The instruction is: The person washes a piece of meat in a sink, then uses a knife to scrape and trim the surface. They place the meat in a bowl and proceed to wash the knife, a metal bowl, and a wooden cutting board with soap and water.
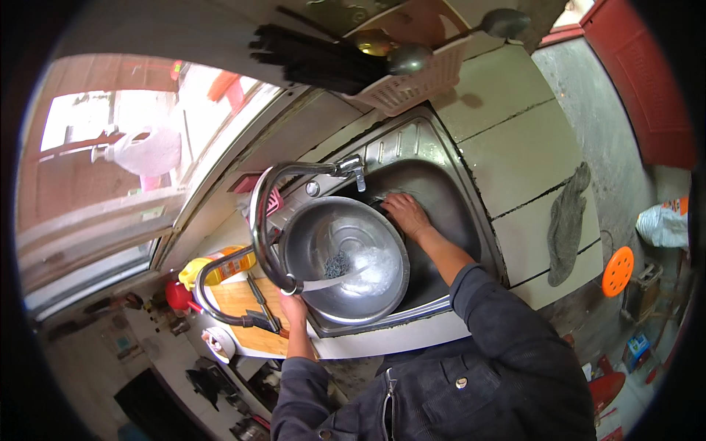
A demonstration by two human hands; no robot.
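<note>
A wide metal basin (306, 220) sits tilted in the left part of the stainless steel sink (463, 220). Water (325, 284) runs into it from the curved spout of a chrome faucet (265, 237). Inside the basin lies a dark steel wool scrubber (336, 264) beside foamy water. My left hand (293, 308) is at the basin's left rim, just below the spout's end, its fingers mostly hidden. Down in the sink, right of the basin, is my right hand (407, 214). Its fingertips reach a dark spot by the basin's wall; what they touch is unclear.
Behind the sink stands a plastic basket (413, 82) with ladles and dark utensils. A wooden cutting board (237, 303) with a knife (262, 300) and a yellow bottle (220, 264) lie at left. A grey cloth (568, 226) rests on the tiled counter (518, 143) at right.
</note>
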